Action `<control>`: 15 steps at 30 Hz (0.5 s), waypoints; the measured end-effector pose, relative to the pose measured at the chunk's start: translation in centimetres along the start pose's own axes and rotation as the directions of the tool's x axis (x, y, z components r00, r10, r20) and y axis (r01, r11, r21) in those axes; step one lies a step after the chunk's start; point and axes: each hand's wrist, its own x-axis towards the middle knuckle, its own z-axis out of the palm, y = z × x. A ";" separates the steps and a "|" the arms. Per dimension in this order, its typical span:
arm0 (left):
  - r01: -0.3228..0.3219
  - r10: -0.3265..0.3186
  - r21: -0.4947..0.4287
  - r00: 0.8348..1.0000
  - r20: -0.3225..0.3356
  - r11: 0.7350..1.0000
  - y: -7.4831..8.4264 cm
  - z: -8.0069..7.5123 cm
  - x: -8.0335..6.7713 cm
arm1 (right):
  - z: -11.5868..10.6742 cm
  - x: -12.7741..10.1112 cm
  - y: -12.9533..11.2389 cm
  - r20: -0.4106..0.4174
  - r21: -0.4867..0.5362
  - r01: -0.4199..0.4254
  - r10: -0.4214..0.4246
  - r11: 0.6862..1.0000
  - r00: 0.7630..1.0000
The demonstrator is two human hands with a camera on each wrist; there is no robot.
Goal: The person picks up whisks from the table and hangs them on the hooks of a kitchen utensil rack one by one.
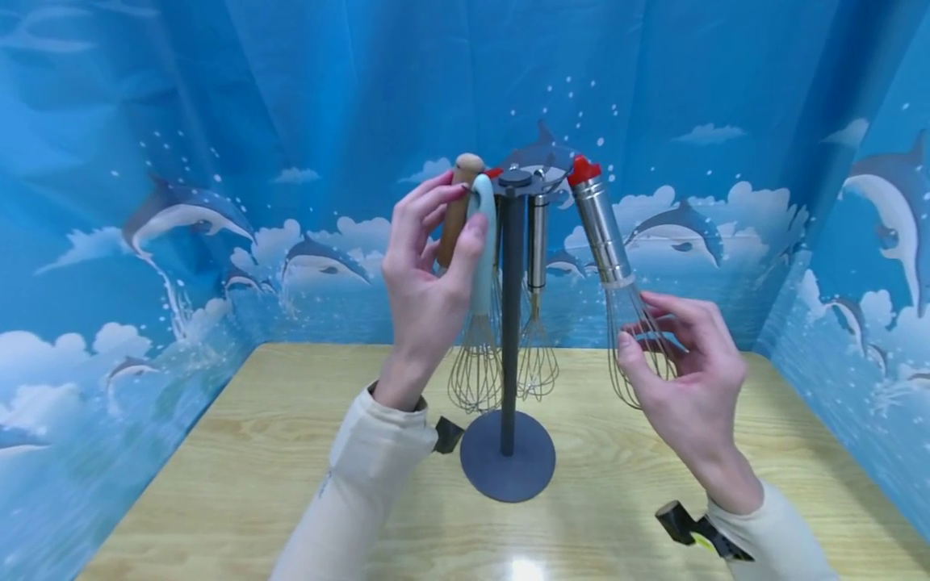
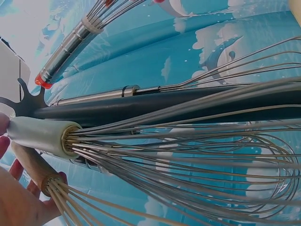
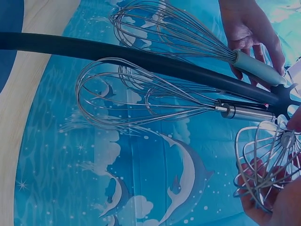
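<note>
Steel whisk (image 1: 613,266) hangs tilted, wires down-right in right hand (image 1: 683,387).

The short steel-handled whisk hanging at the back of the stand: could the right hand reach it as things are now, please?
Probably not right away: the right hand holds the wires of the red-capped whisk, and the stand's pole partly screens the short steel whisk.

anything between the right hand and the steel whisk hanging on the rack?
Nothing visible. The right hand already has its fingers around the wire loops of the steel whisk, which hangs tilted outward from the rack, apart from the other whisks.
</note>
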 end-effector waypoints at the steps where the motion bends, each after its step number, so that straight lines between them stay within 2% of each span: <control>1: -0.001 0.001 0.000 1.000 0.000 1.000 0.0 0.0 0.0 | 0.0 0.0 0.0 0.004 -0.002 -0.001 0.001 1.000 1.000; 9: -0.002 0.002 -0.007 1.000 -0.008 1.000 0.0 0.1 0.0 | -0.2 0.4 0.0 0.020 -0.019 0.008 -0.008 1.000 1.000; 15: 0.009 -0.010 -0.011 1.000 -0.012 1.000 0.1 0.1 0.0 | -1.4 1.1 0.0 0.051 -0.103 0.021 -0.016 0.994 0.999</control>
